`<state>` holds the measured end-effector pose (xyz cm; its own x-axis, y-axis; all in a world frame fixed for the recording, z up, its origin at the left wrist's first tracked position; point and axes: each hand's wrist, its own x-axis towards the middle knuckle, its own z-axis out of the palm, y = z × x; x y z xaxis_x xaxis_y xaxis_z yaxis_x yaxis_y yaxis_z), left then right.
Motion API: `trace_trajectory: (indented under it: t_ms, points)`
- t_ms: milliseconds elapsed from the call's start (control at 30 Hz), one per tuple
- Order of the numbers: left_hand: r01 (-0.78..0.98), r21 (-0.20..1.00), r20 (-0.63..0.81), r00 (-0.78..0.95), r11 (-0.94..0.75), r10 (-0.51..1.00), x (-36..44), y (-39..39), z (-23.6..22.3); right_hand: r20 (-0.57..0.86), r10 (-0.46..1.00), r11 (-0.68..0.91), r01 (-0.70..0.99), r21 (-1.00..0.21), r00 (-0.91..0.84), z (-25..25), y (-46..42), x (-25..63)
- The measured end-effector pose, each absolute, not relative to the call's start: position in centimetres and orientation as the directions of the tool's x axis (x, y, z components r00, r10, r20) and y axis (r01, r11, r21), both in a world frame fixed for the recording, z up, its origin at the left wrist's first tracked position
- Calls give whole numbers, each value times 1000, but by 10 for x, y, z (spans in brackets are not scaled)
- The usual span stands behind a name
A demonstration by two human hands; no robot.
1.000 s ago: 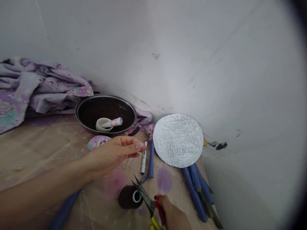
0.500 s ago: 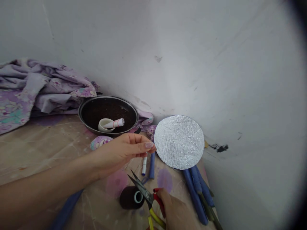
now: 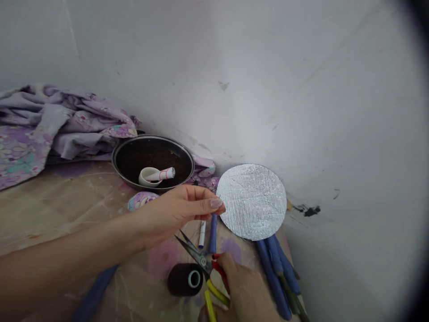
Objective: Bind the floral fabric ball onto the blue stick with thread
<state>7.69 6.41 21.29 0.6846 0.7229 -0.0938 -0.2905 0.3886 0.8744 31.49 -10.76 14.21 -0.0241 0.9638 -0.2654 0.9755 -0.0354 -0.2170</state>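
My left hand (image 3: 177, 210) is closed in a pinch, thumb against fingers. Its fingertips overlap the left edge of a round silver foil disc (image 3: 253, 201) in view; whether they touch it, or hold something thin, I cannot make out. My right hand (image 3: 241, 286) grips scissors (image 3: 203, 264) with red and yellow handles, blades parted and pointing up left. Below the blades a spool of dark thread (image 3: 182, 280) lies on its side. A white marker (image 3: 202, 234) and a blue cloth-wrapped stick (image 3: 213, 235) lie beneath my left fingers.
A dark pan (image 3: 115, 167) holds a small white bowl (image 3: 144, 175) with a rolled white paper (image 3: 166, 173) in it. Floral purple cloth (image 3: 60, 125) is heaped at left. Several blue-wrapped sticks (image 3: 271, 273) lie at right beside the wall (image 3: 335, 112). A patterned sheet (image 3: 67, 201) covers the surface.
My left hand has shifted slightly right toward the disc. The scissors have moved a little up and left, and the blades remain apart.
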Motion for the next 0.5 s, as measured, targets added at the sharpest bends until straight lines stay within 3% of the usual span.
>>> trace_trajectory:
  t_ms: [267, 433, 500]
  points:
    - [-293, 894, -83, 637, 340, 767, 71, 66, 214, -219, 974, 35, 990, -137, -65, 140, -110, 314]
    - [-455, 837, -50, 492, 305, 869, 64, 85, 205, -204, 975, -142, 949, -282, 86, 132, -112, 312]
    - [-486, 808, -99, 442, 332, 891, 60, 94, 196, -161, 979, -176, 911, -372, 124, 124, -116, 307]
